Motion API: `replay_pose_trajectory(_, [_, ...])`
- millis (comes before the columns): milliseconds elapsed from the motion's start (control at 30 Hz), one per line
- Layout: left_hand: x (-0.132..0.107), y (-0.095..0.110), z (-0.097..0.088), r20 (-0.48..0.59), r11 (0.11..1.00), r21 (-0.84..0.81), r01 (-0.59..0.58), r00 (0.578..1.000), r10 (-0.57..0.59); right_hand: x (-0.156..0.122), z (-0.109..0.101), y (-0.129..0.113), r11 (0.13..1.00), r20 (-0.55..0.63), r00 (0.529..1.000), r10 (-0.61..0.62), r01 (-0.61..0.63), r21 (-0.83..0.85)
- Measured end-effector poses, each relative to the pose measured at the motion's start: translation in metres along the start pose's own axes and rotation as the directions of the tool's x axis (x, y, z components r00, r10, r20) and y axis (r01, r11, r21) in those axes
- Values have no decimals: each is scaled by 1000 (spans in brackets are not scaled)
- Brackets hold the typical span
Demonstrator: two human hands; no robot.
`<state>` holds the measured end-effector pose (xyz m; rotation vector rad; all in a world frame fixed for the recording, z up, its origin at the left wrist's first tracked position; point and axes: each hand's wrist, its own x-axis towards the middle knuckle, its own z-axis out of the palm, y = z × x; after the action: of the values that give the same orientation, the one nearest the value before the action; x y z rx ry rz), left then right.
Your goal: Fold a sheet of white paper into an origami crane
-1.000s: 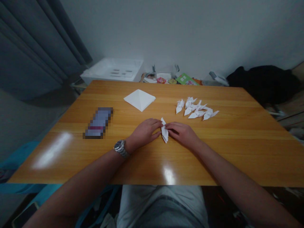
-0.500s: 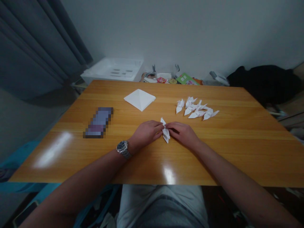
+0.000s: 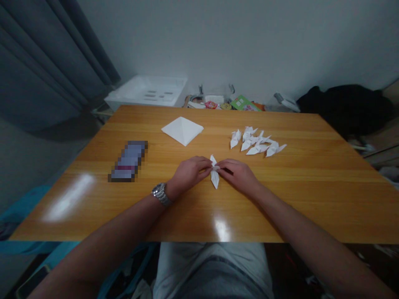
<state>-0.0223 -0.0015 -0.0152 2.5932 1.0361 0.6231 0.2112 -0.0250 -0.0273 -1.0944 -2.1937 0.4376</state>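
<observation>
Near the middle of the tabletop (image 3: 289, 195), slightly toward its front edge, a small white origami figure (image 3: 215, 179) is pinched from either side by the left hand (image 3: 190, 172) and right hand (image 3: 239, 173). White paper cranes (image 3: 257, 144) are clustered toward the far right corner. A creased paper sheet (image 3: 182, 131) is laid toward the far edge, and a pixelated phone (image 3: 129, 161) near the left edge.

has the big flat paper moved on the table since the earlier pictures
No. Judged against the table's far edge, the big paper lies in the same spot; the table shows the same slight shift in the picture.
</observation>
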Motion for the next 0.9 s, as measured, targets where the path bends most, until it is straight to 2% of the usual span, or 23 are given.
replay_pose_trajectory(267, [2, 1, 2, -7, 999, -1, -38, 999, 38, 2, 3, -1, 997, -9, 998, 57, -57, 55])
replay_pose_trajectory(500, [3, 2, 2, -26, 998, -56, -2, 1000, 0, 1, 0, 1, 992, 8, 997, 76, -76, 99])
replay_pose_trajectory(667, [4, 1, 4, -27, 996, -86, 18, 999, -20, 4, 1, 1, 996, 33, 997, 64, -66, 61])
replay_pose_trajectory(900, [6, 0, 9, -61, 990, -134, 35, 997, -44, 6, 4, 3, 992, 31, 992, 119, -120, 29])
